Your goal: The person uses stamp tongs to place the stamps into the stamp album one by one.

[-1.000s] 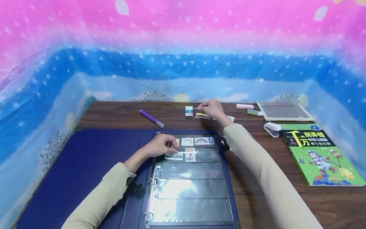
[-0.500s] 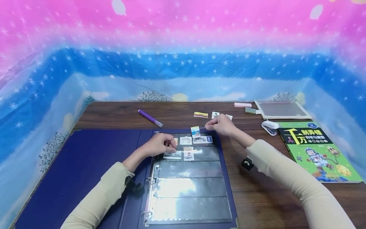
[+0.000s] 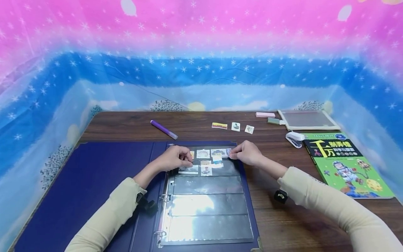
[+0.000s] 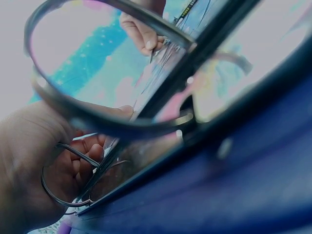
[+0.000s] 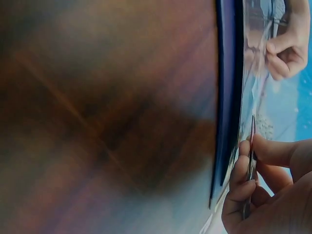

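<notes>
A navy stamp album lies unfolded, its black page with clear pockets held by metal rings. Several stamps sit in the top two rows. My left hand has its fingers curled at the left of the second row, thumb and forefinger pinching at the clear strip. My right hand, at the page's upper right edge, pinches slim metal tweezers. Beyond their tip, a small blue and yellow stamp overlaps the second-row pocket, right of a stamp with a reddish picture.
Behind the album lie a yellow-red stamp, two small stamps, one pale, and a purple marker. To the right are a pink block, a mesh pouch, a white stapler and a green book.
My right hand has carried the blue and yellow stamp with the tweezers from the table behind the album down to the second row. My left hand has stayed in place.
</notes>
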Demonstrator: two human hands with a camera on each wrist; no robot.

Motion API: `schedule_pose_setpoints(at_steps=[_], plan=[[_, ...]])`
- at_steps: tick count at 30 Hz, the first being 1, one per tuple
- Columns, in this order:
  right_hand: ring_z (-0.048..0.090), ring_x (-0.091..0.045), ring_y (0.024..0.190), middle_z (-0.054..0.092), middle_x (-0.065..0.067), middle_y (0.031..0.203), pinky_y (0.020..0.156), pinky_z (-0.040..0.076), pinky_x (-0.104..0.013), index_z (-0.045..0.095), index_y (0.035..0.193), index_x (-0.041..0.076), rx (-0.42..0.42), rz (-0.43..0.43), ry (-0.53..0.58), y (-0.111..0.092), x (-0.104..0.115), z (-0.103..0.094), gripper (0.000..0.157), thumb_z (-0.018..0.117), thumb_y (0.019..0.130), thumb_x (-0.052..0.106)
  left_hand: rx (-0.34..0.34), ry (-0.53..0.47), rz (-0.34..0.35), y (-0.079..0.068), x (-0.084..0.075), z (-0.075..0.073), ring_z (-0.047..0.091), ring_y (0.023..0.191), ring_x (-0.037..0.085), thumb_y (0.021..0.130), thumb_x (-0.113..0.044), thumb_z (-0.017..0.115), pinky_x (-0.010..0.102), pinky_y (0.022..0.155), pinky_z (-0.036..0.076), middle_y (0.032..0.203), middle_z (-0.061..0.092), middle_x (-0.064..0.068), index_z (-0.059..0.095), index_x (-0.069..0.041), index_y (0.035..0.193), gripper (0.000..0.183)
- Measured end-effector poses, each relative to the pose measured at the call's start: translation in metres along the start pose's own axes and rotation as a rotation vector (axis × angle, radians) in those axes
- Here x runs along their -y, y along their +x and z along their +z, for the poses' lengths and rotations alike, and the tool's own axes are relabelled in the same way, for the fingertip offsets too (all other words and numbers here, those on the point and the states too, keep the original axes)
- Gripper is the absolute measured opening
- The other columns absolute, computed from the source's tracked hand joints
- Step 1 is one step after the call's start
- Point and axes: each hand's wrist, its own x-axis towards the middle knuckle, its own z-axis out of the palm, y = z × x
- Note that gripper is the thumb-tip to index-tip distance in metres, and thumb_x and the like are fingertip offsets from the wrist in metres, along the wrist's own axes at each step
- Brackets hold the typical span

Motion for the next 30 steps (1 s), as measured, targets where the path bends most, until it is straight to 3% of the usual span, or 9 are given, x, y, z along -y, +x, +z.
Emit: schedule_pose_setpoints(at_steps=[5, 13, 20, 25, 30], plan=[[0.062, -0.024, 0.107, 0.072, -0.006, 0.103, 0.091, 0.047, -0.041, 0.076, 0.095, 0.014, -0.010, -0.003, -0.037, -0.006, -0.001, 0.002, 0.015, 0.066, 0.086, 0.022, 0.001, -0.004, 0.001, 0.000, -0.001, 0.000, 0.046, 0.059, 0.010, 0.080, -0.012, 0.071, 0.023, 0.059, 0.041, 0.071, 0.060, 0.001, 0.065, -0.010, 0.081, 0.006], [0.066, -0.021, 0.097, 0.072, -0.007, 0.102, 0.082, 0.051, -0.036, 0.076, 0.093, 0.013, 0.020, -0.135, -0.103, -0.004, -0.003, -0.002, 0.014, 0.066, 0.085, 0.019, -0.001, -0.001, 0.011, 0.000, -0.002, 0.000, 0.044, 0.058, 0.009, 0.081, -0.012, 0.071, 0.023, 0.059, 0.041, 0.070, 0.059, 0.002, 0.065, -0.010, 0.081, 0.006], [0.068, -0.020, 0.092, 0.073, -0.009, 0.096, 0.077, 0.053, -0.031, 0.076, 0.090, 0.009, 0.167, -0.276, -0.110, 0.011, -0.004, -0.009, 0.012, 0.067, 0.084, 0.014, -0.004, -0.015, 0.021, -0.003, 0.000, -0.001, 0.046, 0.059, 0.011, 0.080, -0.012, 0.072, 0.023, 0.059, 0.040, 0.071, 0.059, 0.004, 0.066, -0.009, 0.080, 0.007], [0.067, -0.021, 0.096, 0.073, -0.010, 0.096, 0.082, 0.053, -0.032, 0.076, 0.091, 0.007, 0.280, -0.292, -0.090, 0.021, -0.005, -0.017, 0.012, 0.068, 0.083, 0.012, 0.005, -0.027, 0.051, -0.002, 0.001, -0.001, 0.047, 0.059, 0.010, 0.080, -0.012, 0.071, 0.022, 0.059, 0.041, 0.070, 0.058, 0.002, 0.065, -0.012, 0.079, 0.006], [0.067, -0.016, 0.093, 0.073, -0.009, 0.094, 0.085, 0.052, -0.033, 0.076, 0.090, 0.007, 0.322, -0.299, -0.091, 0.027, -0.004, -0.020, 0.011, 0.068, 0.083, 0.011, 0.010, -0.031, 0.042, 0.000, 0.002, 0.000, 0.046, 0.057, 0.009, 0.080, -0.011, 0.071, 0.022, 0.057, 0.041, 0.068, 0.057, -0.001, 0.065, -0.013, 0.078, 0.007]])
